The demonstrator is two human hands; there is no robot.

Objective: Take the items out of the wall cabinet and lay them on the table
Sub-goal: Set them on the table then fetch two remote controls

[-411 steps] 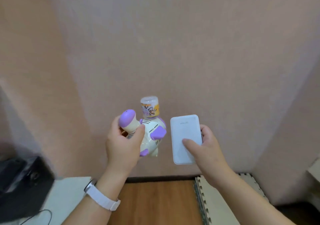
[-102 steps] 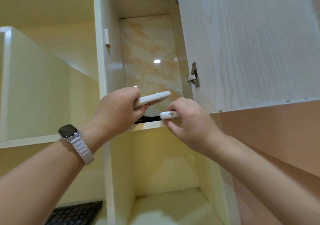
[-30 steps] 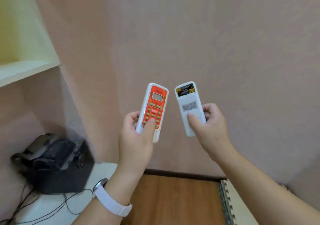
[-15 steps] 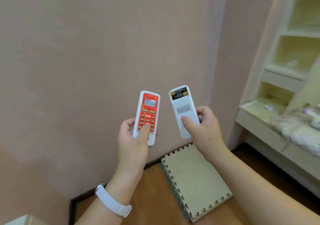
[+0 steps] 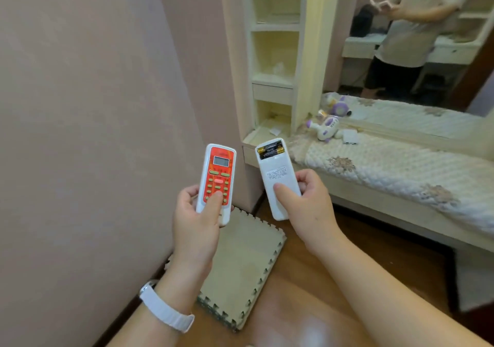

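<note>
My left hand (image 5: pixel 196 223) grips a white remote with an orange button face (image 5: pixel 217 175), held upright with its buttons towards me. My right hand (image 5: pixel 307 207) grips a second white remote (image 5: pixel 276 171) back side up, its battery bay uncovered and batteries showing at the top. Both are held in the air in front of the pink wall. The table (image 5: pixel 401 170), covered with a quilted cloth, stands to the right. On it lie a white and purple toy (image 5: pixel 327 129) and a white power bank (image 5: pixel 350 136).
Stacked foam floor mats (image 5: pixel 240 269) lie on the wooden floor below my hands. A cream shelf unit (image 5: pixel 272 61) stands at the table's left end. A mirror (image 5: pixel 417 39) behind the table reflects a person. The pink wall (image 5: pixel 93 106) fills the left.
The view has swung right from the wall towards the table, which is now larger and nearer. Both hands still hold their remotes in the same grip.
</note>
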